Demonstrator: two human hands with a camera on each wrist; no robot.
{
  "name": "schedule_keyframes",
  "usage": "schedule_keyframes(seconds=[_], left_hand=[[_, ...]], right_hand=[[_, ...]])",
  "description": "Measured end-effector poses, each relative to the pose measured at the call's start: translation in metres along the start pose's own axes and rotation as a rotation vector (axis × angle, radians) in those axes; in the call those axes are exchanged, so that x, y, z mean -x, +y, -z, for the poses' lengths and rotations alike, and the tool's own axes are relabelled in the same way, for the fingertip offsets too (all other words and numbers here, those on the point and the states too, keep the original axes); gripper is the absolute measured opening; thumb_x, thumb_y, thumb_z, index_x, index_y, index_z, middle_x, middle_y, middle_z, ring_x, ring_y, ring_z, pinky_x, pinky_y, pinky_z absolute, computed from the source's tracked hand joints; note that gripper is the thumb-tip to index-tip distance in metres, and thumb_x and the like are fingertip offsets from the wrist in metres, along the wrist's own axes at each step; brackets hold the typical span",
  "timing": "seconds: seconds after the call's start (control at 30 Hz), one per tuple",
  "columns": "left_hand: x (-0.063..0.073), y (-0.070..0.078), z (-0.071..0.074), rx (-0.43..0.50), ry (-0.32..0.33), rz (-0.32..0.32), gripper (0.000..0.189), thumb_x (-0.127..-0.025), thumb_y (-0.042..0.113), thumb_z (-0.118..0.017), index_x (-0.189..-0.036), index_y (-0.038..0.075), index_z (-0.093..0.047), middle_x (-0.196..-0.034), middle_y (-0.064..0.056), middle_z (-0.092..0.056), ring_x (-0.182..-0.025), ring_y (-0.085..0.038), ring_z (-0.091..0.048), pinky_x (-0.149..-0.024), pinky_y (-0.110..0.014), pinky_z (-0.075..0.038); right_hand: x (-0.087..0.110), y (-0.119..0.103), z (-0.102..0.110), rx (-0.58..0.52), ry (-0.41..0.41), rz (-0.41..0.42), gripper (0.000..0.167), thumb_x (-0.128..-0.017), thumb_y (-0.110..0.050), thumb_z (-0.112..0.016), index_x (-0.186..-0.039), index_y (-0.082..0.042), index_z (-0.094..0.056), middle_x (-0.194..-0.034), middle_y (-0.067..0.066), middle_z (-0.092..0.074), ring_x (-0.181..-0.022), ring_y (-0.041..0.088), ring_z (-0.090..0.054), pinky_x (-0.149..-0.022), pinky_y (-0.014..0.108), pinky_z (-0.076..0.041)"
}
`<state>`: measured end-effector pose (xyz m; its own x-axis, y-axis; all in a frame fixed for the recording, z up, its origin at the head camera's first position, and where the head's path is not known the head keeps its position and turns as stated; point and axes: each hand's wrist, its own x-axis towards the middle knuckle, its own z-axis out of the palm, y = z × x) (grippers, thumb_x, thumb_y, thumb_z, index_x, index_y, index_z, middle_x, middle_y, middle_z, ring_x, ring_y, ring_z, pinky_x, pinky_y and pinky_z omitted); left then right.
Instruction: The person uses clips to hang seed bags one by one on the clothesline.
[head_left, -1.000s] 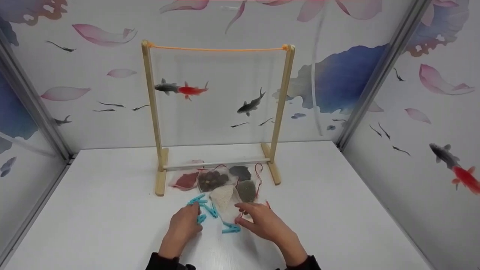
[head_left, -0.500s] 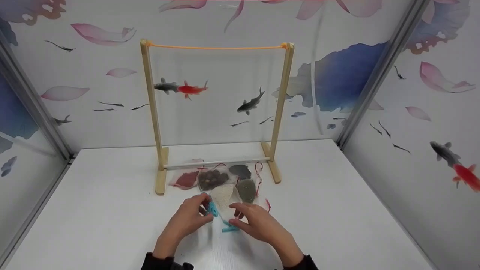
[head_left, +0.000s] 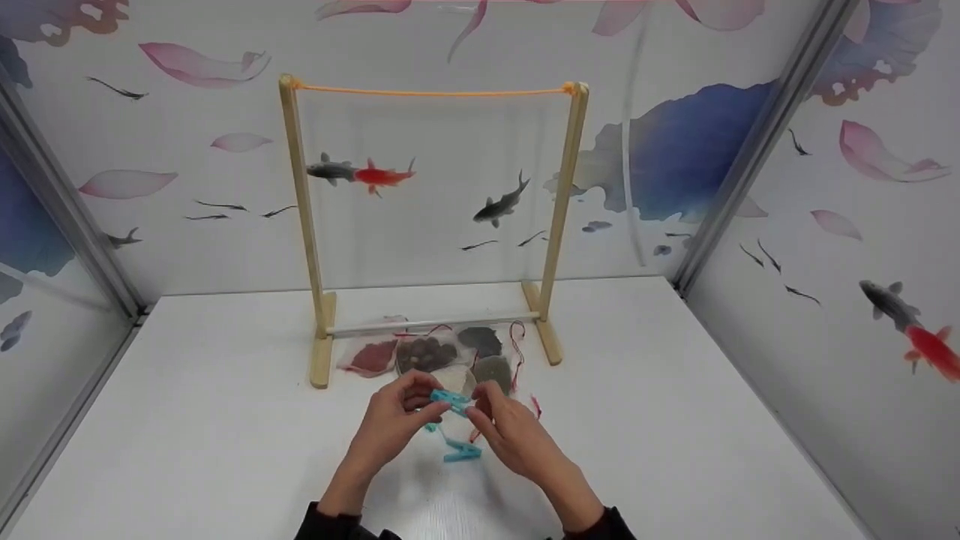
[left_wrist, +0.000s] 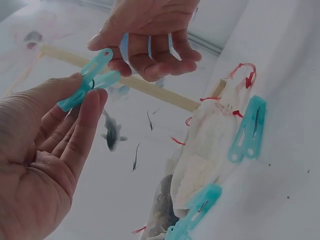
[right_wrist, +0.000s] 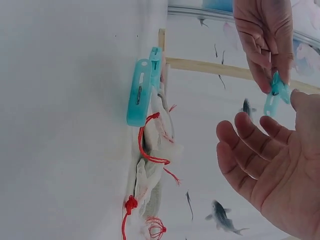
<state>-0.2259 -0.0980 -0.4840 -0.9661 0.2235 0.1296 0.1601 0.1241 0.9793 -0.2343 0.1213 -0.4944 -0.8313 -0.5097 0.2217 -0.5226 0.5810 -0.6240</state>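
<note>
My left hand (head_left: 394, 420) pinches a light-blue plastic clothespin (head_left: 450, 399) between thumb and fingers, raised in front of the mesh bags. Facing it, my right hand (head_left: 517, 435) has relaxed, slightly bent fingers; its thumb tip is right at the clothespin's end in the right wrist view. Below the hands, another blue clothespin (head_left: 461, 451) lies on the table, and one more clothespin (left_wrist: 197, 212) lies beside the bags in the left wrist view. A mesh bag with pale grain-like filling (head_left: 454, 379) is partly hidden behind my hands.
A wooden frame (head_left: 559, 217) stands behind, with an orange cord (head_left: 435, 93) across its top and a white rod (head_left: 435, 328) low down. Before it lie bags with reddish (head_left: 373, 358), brown (head_left: 427, 352), dark (head_left: 480, 341) and green (head_left: 493, 371) fillings. Printed panels enclose the white table (head_left: 675, 405).
My left hand has picked up a clothespin from the table's left group and carried it right and up toward my right hand. The right hand has shifted slightly up to meet it.
</note>
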Motion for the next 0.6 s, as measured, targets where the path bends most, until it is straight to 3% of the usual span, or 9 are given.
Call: schedule_keyframes(seconds=[0.2,0.33,0.6], left_hand=[[-0.001,0.000,-0.004,0.071,-0.018,0.011,0.038,-0.091,0.022,-0.073,-0.120,0.001,-0.059,-0.112,-0.015,-0.071,-0.102,-0.023,-0.073,-0.082,-0.028,-0.060],[-0.002,-0.001,-0.006,0.082,-0.030,0.015,0.042,-0.092,0.026,-0.072,-0.122,0.000,-0.058,-0.111,-0.014,-0.071,-0.100,-0.019,-0.073,-0.083,-0.028,-0.060],[-0.002,-0.003,-0.011,0.021,-0.009,0.015,0.043,-0.093,0.030,-0.070,-0.124,0.003,-0.057,-0.112,-0.012,-0.070,-0.102,-0.018,-0.071,-0.083,-0.027,-0.060]], right_hand=[[-0.001,0.001,0.004,-0.066,-0.034,0.019,0.035,-0.106,-0.044,-0.042,-0.119,-0.014,-0.054,-0.097,0.004,-0.066,-0.081,0.004,-0.054,-0.073,0.020,-0.050],[-0.001,0.001,0.004,-0.081,-0.029,0.030,0.029,-0.106,-0.040,-0.045,-0.111,-0.013,-0.055,-0.089,-0.003,-0.058,-0.077,0.003,-0.050,-0.067,0.017,-0.045],[-0.001,0.002,0.004,-0.049,0.019,0.060,0.030,-0.107,-0.039,-0.043,-0.100,-0.012,-0.055,-0.080,-0.006,-0.049,-0.071,0.002,-0.044,-0.064,0.016,-0.039]])
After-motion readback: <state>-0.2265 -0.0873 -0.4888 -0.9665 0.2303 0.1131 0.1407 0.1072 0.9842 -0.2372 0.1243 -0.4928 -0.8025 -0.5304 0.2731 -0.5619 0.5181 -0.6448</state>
